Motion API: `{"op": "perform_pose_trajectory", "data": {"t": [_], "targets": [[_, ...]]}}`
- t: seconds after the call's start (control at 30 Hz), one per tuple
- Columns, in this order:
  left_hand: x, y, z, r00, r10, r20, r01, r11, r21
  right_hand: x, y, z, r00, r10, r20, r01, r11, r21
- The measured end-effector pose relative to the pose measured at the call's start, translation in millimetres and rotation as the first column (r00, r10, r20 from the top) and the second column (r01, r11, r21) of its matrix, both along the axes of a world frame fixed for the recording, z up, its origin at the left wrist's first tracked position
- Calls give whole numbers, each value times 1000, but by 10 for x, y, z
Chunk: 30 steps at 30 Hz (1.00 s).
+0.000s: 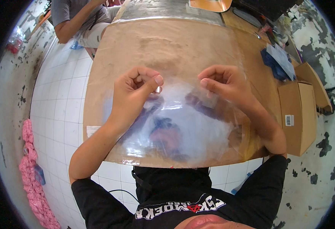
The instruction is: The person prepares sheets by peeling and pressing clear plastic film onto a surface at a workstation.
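Note:
My left hand (pixel 135 89) is raised over the table, thumb and forefinger pinched together and the other fingers curled. Just under its thumb a small shiny silvery spot (pixel 158 90) shows, too small to name. Level with it and a hand's width or more apart, my right hand (pixel 228 84) is also closed in a pinch. Below its fingertips there seems to be a thin see-through piece (pixel 210 100), hard to tell from the glossy surface. Beneath both hands lies a see-through plastic sheet (pixel 213 133) that mirrors them on the brown tabletop (pixel 160 42).
An open cardboard box (pixel 299 118) stands against the table's right side. Dark blue and pale packets (pixel 278 63) lie at the right edge. Another person (pixel 80 23) sits at the far left. A pink bundle (pixel 34 175) runs along the left wall on the white-tiled floor (pixel 60 110).

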<state>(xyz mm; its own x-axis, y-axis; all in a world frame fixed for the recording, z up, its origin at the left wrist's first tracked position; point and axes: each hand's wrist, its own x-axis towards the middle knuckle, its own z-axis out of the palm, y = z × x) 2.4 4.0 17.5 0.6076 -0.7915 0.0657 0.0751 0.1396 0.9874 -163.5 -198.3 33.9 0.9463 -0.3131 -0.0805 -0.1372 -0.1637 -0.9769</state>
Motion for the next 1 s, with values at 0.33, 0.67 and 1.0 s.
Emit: {"op": "perform_pose_trajectory", "data": {"t": [0.33,0.67,1.0], "targets": [[150,3,-31,990,12,-140,-18,999,-44,58,-73,-166,992,-92,90,77,985,154],[238,-20,-119,993,-37,-112,30,998,-58,64,-106,-274,988,-135,72,131,990,53],[246,-9,-150,990,-96,-100,92,995,-46,59,-90,-243,982,-182,56,176,980,97]]}}
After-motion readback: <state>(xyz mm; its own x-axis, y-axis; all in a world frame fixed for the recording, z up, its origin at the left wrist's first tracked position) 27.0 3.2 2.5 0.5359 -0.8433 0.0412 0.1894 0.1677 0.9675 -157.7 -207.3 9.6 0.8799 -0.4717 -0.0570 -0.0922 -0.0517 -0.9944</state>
